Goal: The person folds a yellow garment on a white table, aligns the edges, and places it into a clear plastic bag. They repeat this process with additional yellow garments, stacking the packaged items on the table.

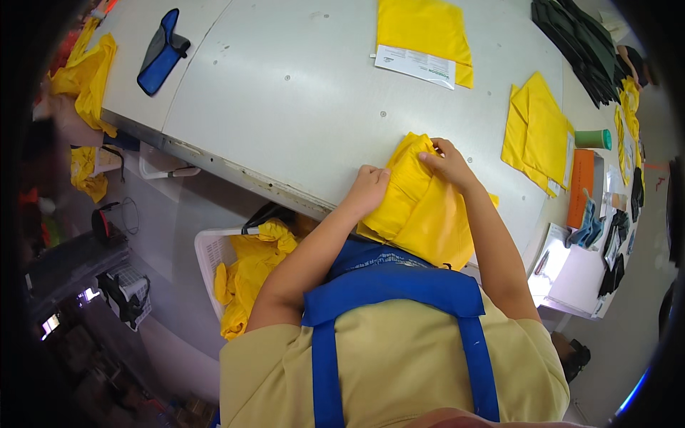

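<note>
A yellow garment of smooth, slightly shiny fabric lies partly folded at the table's near edge, against my blue apron. My left hand is closed on its left edge, fingers curled and thumb on top. On the far right corner, my right hand pinches the fabric, its thumb on top and fingertips curled at the edge. The lower part of the garment hangs toward my lap. Beyond my hands lies a folded yellow piece with a white printed sheet along its near side.
To the right lie more folded yellow pieces, a green cylinder and an orange box. Dark garments are piled at the far right. A blue-and-grey cloth item rests far left. Below the edge, a white basket holds yellow garments.
</note>
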The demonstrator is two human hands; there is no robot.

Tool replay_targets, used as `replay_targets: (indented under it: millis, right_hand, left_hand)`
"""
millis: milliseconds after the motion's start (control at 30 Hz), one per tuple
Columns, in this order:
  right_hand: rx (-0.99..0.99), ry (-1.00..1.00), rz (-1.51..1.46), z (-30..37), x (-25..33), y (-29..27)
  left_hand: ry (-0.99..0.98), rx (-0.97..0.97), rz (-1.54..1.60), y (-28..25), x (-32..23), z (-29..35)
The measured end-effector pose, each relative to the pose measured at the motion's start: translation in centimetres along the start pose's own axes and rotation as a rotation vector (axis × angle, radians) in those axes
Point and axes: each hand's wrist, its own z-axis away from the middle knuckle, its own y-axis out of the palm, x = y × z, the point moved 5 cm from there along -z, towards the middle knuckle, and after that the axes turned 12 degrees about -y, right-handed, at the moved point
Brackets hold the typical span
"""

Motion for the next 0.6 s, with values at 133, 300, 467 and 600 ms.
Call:
replay_targets:
  millis: [133, 300, 467, 600]
  right_hand:
    - [-0.010, -0.031, -0.029, 1.2, 0.0, -0.2]
    - [-0.045, -0.111, -0.173, 3.4, 0.9, -1.3]
    - [-0.002, -0.055, -0.283, 3.1, 1.5, -2.3]
    - [0.157, -0.109, -0.221, 3.1, 3.6, -3.4]
  left_hand:
    - [-0.253, 0.262, 0.500, 2.8, 2.0, 0.2]
    - [-0.315, 0.400, 0.250, 2.5, -0.3, 0.4]
    - [-0.190, 0.498, 0.360, 4.3, -0.2, -0.2]
    - [-0.175, 0.512, 0.434, 4.6, -1.6, 1.9]
